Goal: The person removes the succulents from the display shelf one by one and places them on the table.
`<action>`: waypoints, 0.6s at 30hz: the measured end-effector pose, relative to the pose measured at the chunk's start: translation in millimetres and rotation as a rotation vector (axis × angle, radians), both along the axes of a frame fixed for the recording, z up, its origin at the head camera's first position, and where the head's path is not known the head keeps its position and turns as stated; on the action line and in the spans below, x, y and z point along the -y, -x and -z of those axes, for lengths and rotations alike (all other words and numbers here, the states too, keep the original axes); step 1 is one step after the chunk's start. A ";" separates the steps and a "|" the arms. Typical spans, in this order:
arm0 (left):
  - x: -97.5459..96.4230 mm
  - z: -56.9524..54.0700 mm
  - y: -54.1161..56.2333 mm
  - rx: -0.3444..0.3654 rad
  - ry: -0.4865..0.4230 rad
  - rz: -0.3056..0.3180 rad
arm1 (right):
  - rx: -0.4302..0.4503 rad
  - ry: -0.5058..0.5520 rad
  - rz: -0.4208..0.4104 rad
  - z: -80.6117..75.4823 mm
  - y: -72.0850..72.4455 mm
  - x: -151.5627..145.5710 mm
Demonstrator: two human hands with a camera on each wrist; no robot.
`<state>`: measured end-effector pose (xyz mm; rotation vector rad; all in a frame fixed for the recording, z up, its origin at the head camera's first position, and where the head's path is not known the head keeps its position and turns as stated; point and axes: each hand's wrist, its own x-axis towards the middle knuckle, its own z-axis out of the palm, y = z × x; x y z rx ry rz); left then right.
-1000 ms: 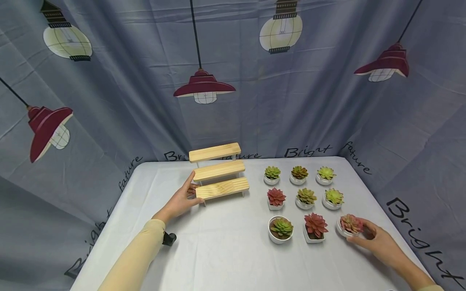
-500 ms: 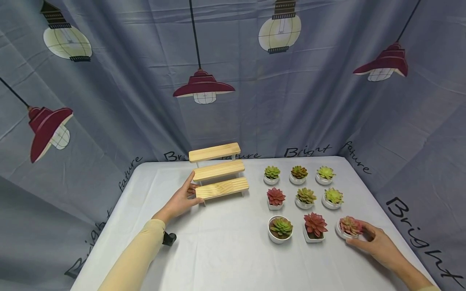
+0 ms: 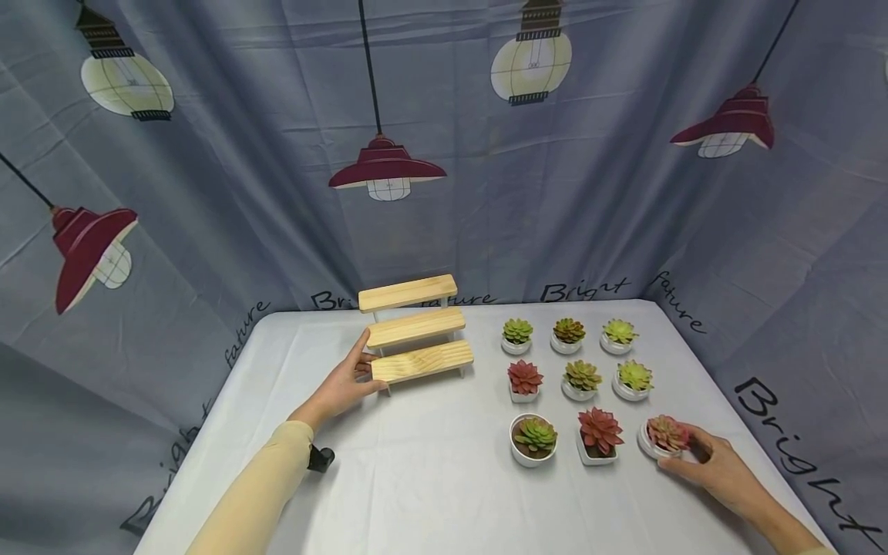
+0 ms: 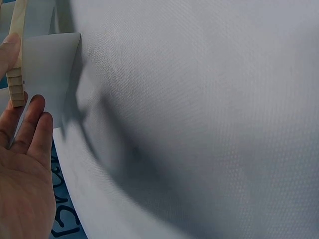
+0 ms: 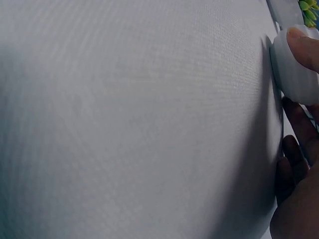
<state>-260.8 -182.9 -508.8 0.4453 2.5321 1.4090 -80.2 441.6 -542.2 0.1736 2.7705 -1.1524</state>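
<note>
A three-tier stand (image 3: 422, 361) with pale wooden steps on white side supports stands at the back left of the table. My left hand (image 3: 341, 391) holds its left end at the lowest step, and the left wrist view shows the thumb (image 4: 9, 52) on one side of the wooden board and fingertips near its other edge. At the table's right, my right hand (image 3: 724, 466) grips a pinkish-red potted succulent (image 3: 666, 433) from the right. Its round white pot (image 5: 294, 74) lies between thumb and fingers, seemingly on the tabletop.
Several other potted succulents stand in rows, including a red one (image 3: 600, 429) in a square pot and a green one (image 3: 534, 438) in a round pot. The white table (image 3: 416, 470) ends at a grey-blue curtain (image 3: 458, 223) behind and at both sides.
Both hands keep their hold and stay almost still. The head view has shifted very slightly.
</note>
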 end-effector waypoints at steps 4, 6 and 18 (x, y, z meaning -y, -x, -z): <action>-1.5 0.0 -1.8 0.006 -0.007 0.000 | 0.033 -0.018 -0.007 -3.8 -2.8 -2.6; -0.1 -0.3 -3.6 0.012 -0.005 0.001 | 0.046 -0.022 -0.003 -7.1 -5.3 -5.8; 29.7 -43.5 -10.3 -0.147 0.306 -0.042 | -0.361 -0.155 0.042 -78.4 10.2 -8.3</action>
